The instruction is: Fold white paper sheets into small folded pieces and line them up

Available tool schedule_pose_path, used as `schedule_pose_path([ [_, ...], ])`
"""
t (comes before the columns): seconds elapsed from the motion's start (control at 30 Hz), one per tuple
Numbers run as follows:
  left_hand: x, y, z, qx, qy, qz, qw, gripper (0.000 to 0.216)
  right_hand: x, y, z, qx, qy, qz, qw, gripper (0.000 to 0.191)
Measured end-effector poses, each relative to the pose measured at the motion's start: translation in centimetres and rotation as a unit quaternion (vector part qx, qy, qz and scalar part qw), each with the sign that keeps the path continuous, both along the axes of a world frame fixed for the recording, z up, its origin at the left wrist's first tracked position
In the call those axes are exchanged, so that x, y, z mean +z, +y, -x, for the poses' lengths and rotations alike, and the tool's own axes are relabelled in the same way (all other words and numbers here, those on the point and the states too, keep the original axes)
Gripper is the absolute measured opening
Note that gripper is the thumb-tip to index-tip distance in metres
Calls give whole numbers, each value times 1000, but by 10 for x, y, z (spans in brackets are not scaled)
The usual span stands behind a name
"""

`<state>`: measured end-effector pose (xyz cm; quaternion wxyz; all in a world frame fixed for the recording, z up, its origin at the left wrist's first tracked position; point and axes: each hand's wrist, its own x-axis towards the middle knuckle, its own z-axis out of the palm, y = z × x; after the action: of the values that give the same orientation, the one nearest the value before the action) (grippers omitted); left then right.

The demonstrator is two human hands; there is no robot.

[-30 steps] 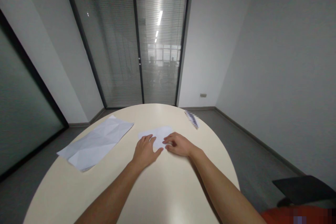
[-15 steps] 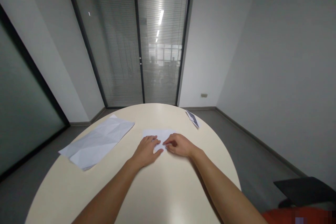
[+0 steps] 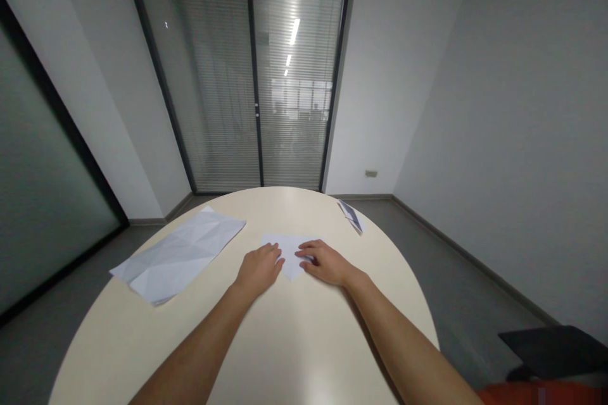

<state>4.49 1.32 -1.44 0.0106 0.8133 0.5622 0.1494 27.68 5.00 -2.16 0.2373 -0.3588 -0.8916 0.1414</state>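
A small white paper [image 3: 289,250] lies folded on the round cream table [image 3: 285,342], its near end coming to a point between my hands. My left hand [image 3: 259,269] rests flat on the paper's left side, fingers together and stretched forward. My right hand [image 3: 323,261] presses on the paper's right side with the fingers slightly bent and the fingertips on the sheet. Neither hand lifts the paper off the table.
A stack of creased white sheets [image 3: 178,254] lies at the table's left. A small dark-printed folded paper [image 3: 351,215] sits at the far right edge. A dark chair [image 3: 551,345] stands at the lower right. Glass doors with blinds [image 3: 251,76] are behind the table.
The paper has gone from a broad rectangle to a shape with a pointed near end. Both hands have shifted a little on it, the left one sliding to the paper's left edge.
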Motion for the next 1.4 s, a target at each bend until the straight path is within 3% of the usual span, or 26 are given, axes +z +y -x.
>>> schedule_pose_path([
  [0.17, 4, -10, -15, 29, 17, -43, 999, 47, 9, -2, 1, 2, -13, -12, 1000, 33],
  [0.27, 0, -8, -16, 17, 9, -42, 999, 44, 17, -4, 0, -5, -24, 19, 1000, 26],
  [0.5, -8, 2, 0, -55, -20, -10, 998, 36, 21, -11, 5, 44, 0, 84, 995, 23],
  [0.63, -10, 3, 3, -123, -35, 9, 992, 38, 15, -10, 8, 29, 34, 42, 998, 25],
  [0.73, -4, 1, 3, -187, -43, 16, 981, 35, 8, -5, 6, 13, 56, 5, 998, 38],
  [0.87, 9, -5, -3, -229, -16, -5, 973, 27, -3, 3, 2, 34, 8, 0, 999, 36],
  [1.0, 16, -11, -12, -194, 10, -32, 981, 27, -6, 5, -1, -7, -39, -3, 999, 36],
  [1.17, 10, -10, -15, -144, 29, -45, 988, 29, 8, 1, -1, -59, -65, -43, 995, 29],
  [1.4, 1, 2, -6, -87, 19, -25, 996, 31, 26, -3, 1, -202, -97, -88, 971, 28],
])
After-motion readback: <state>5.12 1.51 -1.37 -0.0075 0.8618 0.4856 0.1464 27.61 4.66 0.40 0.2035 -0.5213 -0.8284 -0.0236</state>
